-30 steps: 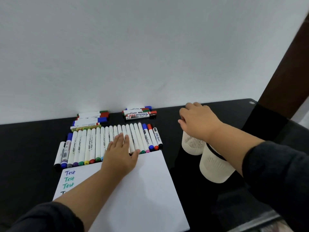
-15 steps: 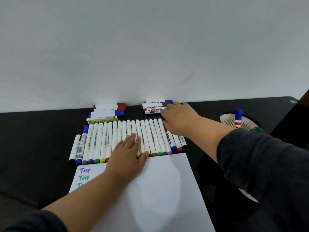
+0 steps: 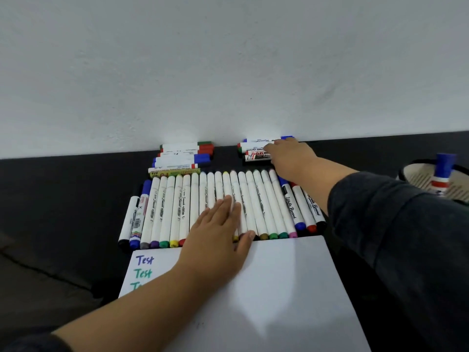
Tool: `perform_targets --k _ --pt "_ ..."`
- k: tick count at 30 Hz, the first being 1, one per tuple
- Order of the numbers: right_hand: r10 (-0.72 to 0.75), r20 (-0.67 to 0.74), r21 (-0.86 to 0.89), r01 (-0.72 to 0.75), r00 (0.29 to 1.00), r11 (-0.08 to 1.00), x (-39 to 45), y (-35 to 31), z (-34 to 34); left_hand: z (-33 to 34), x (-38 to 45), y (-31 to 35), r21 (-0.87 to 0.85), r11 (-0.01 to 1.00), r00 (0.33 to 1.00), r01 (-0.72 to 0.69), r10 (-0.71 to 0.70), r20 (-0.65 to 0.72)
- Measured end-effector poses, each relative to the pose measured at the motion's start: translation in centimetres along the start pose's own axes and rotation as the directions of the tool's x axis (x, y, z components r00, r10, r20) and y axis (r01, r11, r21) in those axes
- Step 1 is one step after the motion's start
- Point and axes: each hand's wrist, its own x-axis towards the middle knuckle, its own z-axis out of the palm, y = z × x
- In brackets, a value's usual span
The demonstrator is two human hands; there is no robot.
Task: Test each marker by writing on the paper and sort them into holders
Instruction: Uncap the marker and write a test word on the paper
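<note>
Black surface (image 3: 63,199) meets the white wall, where two small marker stacks lie; my right hand (image 3: 289,158) covers the right stack (image 3: 255,151), grip hidden. My left hand (image 3: 218,240) lies flat, fingers straight, across the marker row (image 3: 177,209) and paper (image 3: 279,288); a holder (image 3: 416,176) sits at the right edge.

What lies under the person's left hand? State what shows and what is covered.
The left hand rests flat across the row of white markers and the paper's top edge. The coloured ends of the markers beneath it are covered.
</note>
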Motion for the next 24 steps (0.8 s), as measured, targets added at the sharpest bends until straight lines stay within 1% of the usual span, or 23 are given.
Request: perform_targets --k 4,9,13,15,17,21,24 --pt "0.006 0.007 -0.008 -0.006 1.000 1.000 0.3 0.1 0.2 0.2 0.0 -0.1 0.005 1.000 1.000 -0.007 0.007 0.009" --pt "0.026 0.023 0.105 -0.028 0.999 0.994 0.0 0.4 0.1 0.3 0.0 -0.2 0.011 1.000 1.000 -0.008 0.008 0.013" --pt "0.037 0.033 0.051 -0.038 0.999 0.998 0.1 0.3 0.3 0.1 0.0 -0.1 0.024 1.000 1.000 -0.004 0.004 0.018" --pt "0.058 0.049 0.051 -0.060 0.997 0.997 0.1 0.2 0.3 0.0 -0.1 0.0 0.025 1.000 1.000 -0.001 0.000 0.018" --pt "0.069 0.028 0.056 -0.070 0.997 0.996 -0.2 0.1 0.3 0.0 -0.1 0.0 0.025 1.000 1.000 0.001 -0.001 0.022" --pt "0.071 -0.078 0.073 -0.066 0.994 0.995 -1.3 0.2 -0.3 0.1 -0.2 0.0 0.045 0.999 1.000 0.003 -0.004 0.026" --pt "0.055 -0.106 0.114 -0.043 0.993 0.993 -2.6 -0.1 -1.3 -0.1 -0.2 0.2 0.047 0.999 0.999 0.016 -0.018 0.027"
